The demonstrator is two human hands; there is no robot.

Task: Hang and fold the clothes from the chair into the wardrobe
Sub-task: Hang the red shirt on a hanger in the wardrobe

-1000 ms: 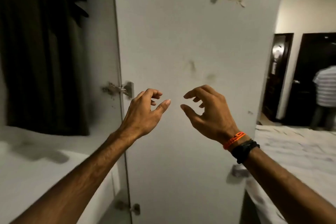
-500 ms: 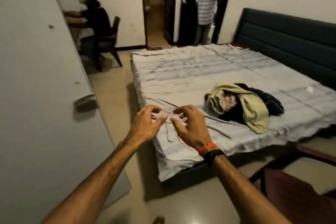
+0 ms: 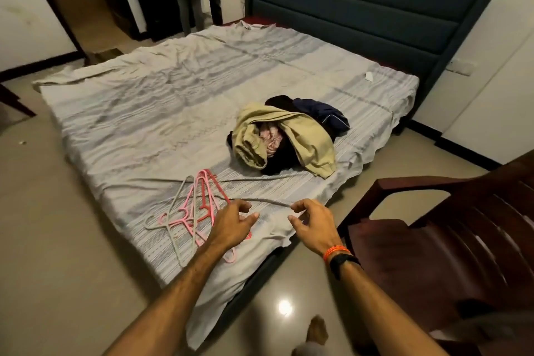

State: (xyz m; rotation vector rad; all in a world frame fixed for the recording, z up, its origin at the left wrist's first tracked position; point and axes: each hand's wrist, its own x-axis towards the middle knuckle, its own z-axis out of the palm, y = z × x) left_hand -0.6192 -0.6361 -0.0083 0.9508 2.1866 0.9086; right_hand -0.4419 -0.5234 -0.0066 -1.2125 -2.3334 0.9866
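So the clothes [image 3: 286, 136] are sitting in a crumpled heap on the bed [image 3: 161, 101], toward the near right part of the mattress. A khaki piece is draped over the top, with something pinkish tucked inside it and dark navy or black stuff underneath and behind. Not on the chair [image 3: 450, 243] at all; as far as I can see, the chair off to the right has nothing on its seat.

Closer to the near edge there's a tangle of hangers [image 3: 196, 211], mostly pink plus a grey one or two, lying flat on the sheet and overlapping each other.

Left hand [image 3: 231, 225] hovers right over the hanger pile, fingers loosely curled, holding nothing. Right hand [image 3: 313, 225] is just beside it over the sheet edge, same deal, relaxed fingers, nothing in them.

What I'd worry about: those hangers look hooked into each other, so grabbing one probably drags the whole bunch up, and some could slide off the bed edge onto the floor. Also the clothes are balled together, so pulling the khaki piece might haul the pink thing and the dark ones along and dump them. The wardrobe isn't in view here, so any carry means turning around with the chair close by the right leg. Easy to clip it.
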